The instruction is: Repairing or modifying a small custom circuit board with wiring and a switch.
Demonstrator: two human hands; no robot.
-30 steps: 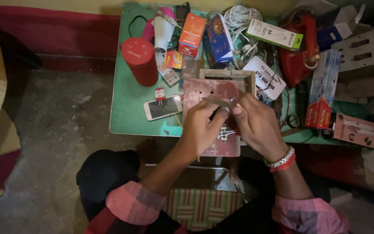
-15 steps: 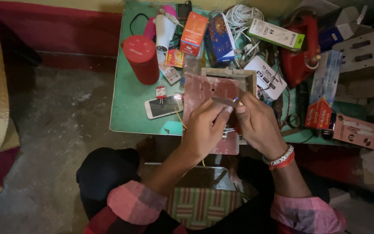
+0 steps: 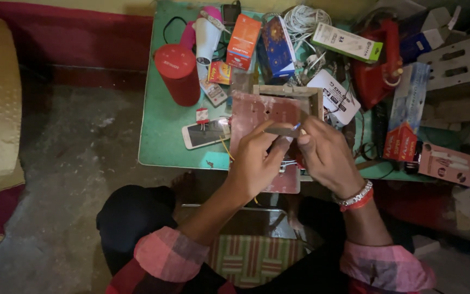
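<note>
A thin grey strip (image 3: 281, 130) is pinched between left hand (image 3: 254, 163) and right hand (image 3: 327, 155) over the pink perforated board (image 3: 265, 114) on the green worktop (image 3: 161, 130)

Under the grip lies a pinkish-red perforated board (image 3: 262, 117) on a green tabletop (image 3: 164, 125). Left of the grip stands a red cylinder (image 3: 177, 73); beyond it, an orange box (image 3: 243, 34) and a dark blue patterned box (image 3: 276, 46). The sleeves (image 3: 165, 253) are pink plaid.
</note>
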